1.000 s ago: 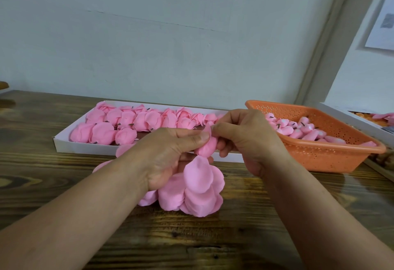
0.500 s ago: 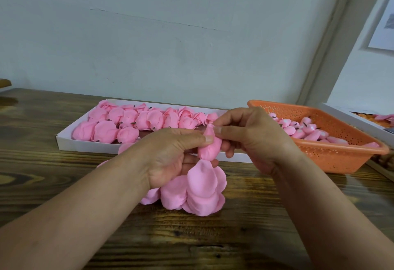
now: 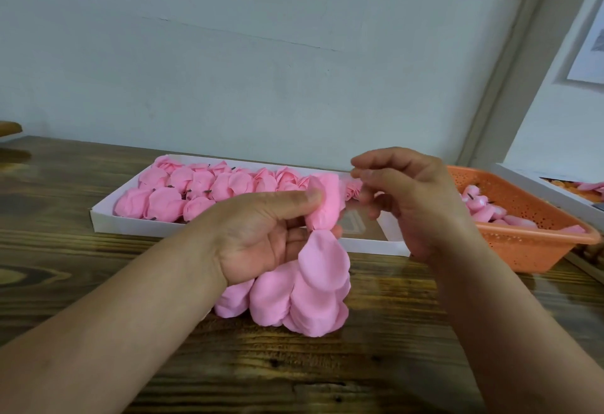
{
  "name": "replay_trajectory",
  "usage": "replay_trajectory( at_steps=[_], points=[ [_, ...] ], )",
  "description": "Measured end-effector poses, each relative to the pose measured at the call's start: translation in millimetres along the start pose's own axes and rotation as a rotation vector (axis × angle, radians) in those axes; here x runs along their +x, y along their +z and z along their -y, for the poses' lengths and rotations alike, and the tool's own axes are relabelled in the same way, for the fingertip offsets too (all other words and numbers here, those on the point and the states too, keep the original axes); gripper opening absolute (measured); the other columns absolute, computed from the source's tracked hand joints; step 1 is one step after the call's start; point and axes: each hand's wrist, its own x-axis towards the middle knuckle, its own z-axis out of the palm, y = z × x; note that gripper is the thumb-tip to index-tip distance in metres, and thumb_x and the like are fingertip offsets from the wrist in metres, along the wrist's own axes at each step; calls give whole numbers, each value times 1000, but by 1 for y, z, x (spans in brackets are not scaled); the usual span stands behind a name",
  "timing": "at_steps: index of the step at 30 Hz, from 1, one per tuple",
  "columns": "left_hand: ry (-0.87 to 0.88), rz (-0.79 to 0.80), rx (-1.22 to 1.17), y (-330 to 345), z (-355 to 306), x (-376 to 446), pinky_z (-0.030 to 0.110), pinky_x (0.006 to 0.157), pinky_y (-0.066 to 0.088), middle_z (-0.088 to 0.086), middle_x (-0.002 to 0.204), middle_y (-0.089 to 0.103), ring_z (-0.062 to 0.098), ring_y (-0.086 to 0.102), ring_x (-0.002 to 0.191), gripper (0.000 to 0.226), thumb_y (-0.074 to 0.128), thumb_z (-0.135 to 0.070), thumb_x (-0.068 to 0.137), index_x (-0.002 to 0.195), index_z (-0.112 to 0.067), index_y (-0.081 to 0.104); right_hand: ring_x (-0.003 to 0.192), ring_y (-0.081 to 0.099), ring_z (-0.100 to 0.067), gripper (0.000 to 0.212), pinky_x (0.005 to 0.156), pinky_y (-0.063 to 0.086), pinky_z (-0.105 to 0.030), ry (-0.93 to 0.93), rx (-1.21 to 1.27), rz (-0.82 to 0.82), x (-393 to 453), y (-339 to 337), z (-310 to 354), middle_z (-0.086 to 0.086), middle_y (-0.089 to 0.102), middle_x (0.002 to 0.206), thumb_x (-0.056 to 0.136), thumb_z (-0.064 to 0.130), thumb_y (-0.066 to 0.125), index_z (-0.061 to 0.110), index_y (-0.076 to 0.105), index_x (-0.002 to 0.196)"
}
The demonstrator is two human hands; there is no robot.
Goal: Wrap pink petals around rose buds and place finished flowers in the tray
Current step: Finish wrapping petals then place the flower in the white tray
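Left hand (image 3: 261,234) raised above the wooden counter (image 3: 98,283), thumb pressed across the top of a wrapped pink rose (image 3: 325,206), fingers curled under it; the rose sits upright in that grip, in front of the tray's near wall. Below the same hand a stack of loose pink petals (image 3: 307,292) hangs down, its lower edge reaching the counter; the upper ends are tucked in the palm. Right hand (image 3: 415,198) just beside the rose but apart from it, fingers loosely curled, thumb and forefinger tips close together; whether anything is pinched between them cannot be told, that area is blurred. White tray (image 3: 228,234) lies on the counter behind the hands, against the wall, its left and middle part filled with finished pink flowers (image 3: 183,198) in rows, some showing short dark stems; its right part is bare where visible. Orange perforated basket (image 3: 536,243) to the right of the tray, near it, holding small pink rose buds (image 3: 483,207). A second white tray (image 3: 539,178) at the far right edge, only partly in view, with pink and orange pieces inside.
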Motion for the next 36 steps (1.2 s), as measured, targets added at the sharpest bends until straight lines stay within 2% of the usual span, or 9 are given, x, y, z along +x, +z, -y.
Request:
replay_trajectory(
  at_steps=[5,9,14,19,22,25,30,32,36],
  points=[
    [22,35,31,0,0,1,26,59,58,11,78,72,18,72,68,29,72,-22,53,76,-4,78,65,53,-20,17,64,45,-36,-163,-100,171,-4,3,2,-9,60,71,62,8,67,21,72,73],
    [24,45,41,-2,1,1,25,60,58,9,77,73,16,71,67,30,74,-23,49,74,-6,78,69,53,-15,23,67,45,-36,-188,-102,157,-4,4,2,4,62,74,62,7,68,26,72,74],
    [14,34,38,0,2,0,25,58,58,8,71,71,16,70,63,25,73,-22,50,69,-6,77,71,51,-13,25,65,44,-28,-264,-149,239,-7,6,7,4,59,82,63,-3,66,17,65,78],
    [31,-6,26,2,2,1,24,55,57,9,70,70,15,69,59,27,70,-21,59,78,-3,73,61,47,-18,15,58,40,-30,-283,-346,210,-12,5,13,-3,55,71,62,6,72,10,57,65],
    [84,-16,55,3,4,2,21,53,56,7,61,66,13,66,54,15,66,-19,64,69,-5,69,59,46,-14,25,56,40,-33,-225,-468,232,-16,11,13,-2,55,65,61,13,83,9,59,62],
    [111,-45,70,2,4,3,23,57,58,9,67,69,15,70,61,13,66,-19,63,61,-9,74,52,40,-7,14,49,35,-24,-186,-491,136,-14,13,8,3,50,55,65,6,72,8,58,60],
    [64,-79,22,3,2,3,22,54,56,7,69,69,13,68,56,28,66,-22,65,87,-4,69,48,40,-9,19,47,33,-21,-153,-413,72,-8,7,3,-8,51,51,71,-6,61,8,58,59],
    [47,-73,-4,2,2,3,22,58,57,6,75,67,13,67,57,37,67,-23,66,99,-4,66,54,44,-18,21,53,36,-30,-180,-397,60,-7,5,4,-19,55,59,72,-8,61,9,59,61],
    [20,-88,-43,1,1,4,25,62,59,10,85,67,15,68,63,49,69,-21,62,107,-2,66,93,56,-8,33,75,45,-22,-366,-512,206,-11,7,11,3,59,102,65,-2,58,24,61,84]
  ],
)
